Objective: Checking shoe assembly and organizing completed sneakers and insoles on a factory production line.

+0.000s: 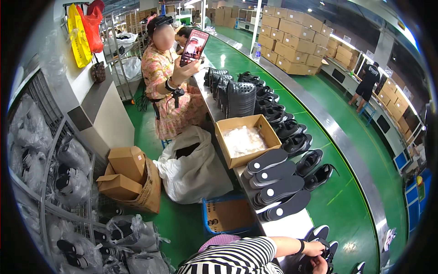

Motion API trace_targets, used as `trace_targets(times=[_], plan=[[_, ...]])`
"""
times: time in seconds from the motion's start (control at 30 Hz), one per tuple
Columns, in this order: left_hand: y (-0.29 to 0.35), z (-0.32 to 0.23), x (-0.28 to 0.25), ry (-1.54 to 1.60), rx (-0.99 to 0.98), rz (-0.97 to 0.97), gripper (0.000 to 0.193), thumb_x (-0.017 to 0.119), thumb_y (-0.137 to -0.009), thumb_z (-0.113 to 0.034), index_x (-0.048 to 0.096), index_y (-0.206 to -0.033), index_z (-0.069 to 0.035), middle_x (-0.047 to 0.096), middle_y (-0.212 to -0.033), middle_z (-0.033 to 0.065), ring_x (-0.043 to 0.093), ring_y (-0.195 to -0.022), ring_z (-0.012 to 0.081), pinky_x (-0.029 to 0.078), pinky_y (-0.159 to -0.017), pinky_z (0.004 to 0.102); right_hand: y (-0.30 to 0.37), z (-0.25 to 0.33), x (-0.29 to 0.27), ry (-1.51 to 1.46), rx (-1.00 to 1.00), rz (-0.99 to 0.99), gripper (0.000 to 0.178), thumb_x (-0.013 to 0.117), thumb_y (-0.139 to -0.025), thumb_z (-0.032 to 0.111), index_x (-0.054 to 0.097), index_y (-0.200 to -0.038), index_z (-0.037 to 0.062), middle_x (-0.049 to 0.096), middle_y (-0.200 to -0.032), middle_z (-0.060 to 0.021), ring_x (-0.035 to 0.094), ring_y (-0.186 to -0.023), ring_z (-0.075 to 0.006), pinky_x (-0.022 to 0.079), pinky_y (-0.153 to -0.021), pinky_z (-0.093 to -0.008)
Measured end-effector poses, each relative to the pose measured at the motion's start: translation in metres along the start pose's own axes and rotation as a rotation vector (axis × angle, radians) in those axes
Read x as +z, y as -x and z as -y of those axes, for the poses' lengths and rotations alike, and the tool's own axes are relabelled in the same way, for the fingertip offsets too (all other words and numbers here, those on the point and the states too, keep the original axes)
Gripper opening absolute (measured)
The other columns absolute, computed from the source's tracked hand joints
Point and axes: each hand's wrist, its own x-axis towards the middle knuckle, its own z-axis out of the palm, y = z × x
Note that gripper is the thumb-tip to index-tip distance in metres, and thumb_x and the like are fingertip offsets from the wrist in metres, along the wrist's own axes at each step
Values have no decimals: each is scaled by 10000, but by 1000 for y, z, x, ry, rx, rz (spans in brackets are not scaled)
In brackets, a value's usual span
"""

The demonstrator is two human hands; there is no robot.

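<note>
At the lower right edge, my left hand, with a black wristband, is closed on the dark upper of a black sneaker. Just below it, my right hand has its fingers bent against the same shoe; the frame cuts part of it off. My striped sleeve spans the bottom. Another black shoe with a white sole lies just beyond my hands. Up the bench are stacked black insoles with white dots, and black sneakers stand in a row beside them.
An open cardboard box holds pale packing material. Beyond it are stacked black perforated pieces. A co-worker sits at the far left, holding up a phone. A white sack, a blue crate and racks of bagged shoes stand left.
</note>
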Motion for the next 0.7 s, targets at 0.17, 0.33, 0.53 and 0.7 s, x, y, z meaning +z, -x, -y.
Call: trace_targets(times=[0.17,0.33,0.53,0.7], plan=[[-8,23,4,127,-41,-58,155,496,-686,-108,561,-755,15,581,-740,200,571,-741,332,437,-646,395,-10,-5,6,49,-11,-23,230,503,-799,92,529,-994,-27,582,-928,-133,555,-897,-252,454,-807,-372],[-11,30,6,107,13,-8,129,511,-677,-100,558,-718,13,581,-705,186,575,-703,312,437,-614,381,2,-2,18,51,-24,-64,205,497,-799,103,543,-948,-30,585,-904,-144,551,-907,-264,441,-822,-401],[-14,32,8,152,-6,2,168,506,-681,-98,571,-782,20,585,-769,196,570,-758,321,435,-650,376,20,5,38,86,-24,-87,189,490,-799,115,559,-892,-34,588,-875,-157,545,-918,-278,424,-840,-436],[-8,36,-1,193,-24,-24,186,500,-685,-107,568,-798,25,584,-796,205,570,-779,324,436,-672,378,32,7,56,130,-8,-77,191,484,-798,126,572,-846,-37,591,-851,-168,540,-928,-289,410,-855,-465]])
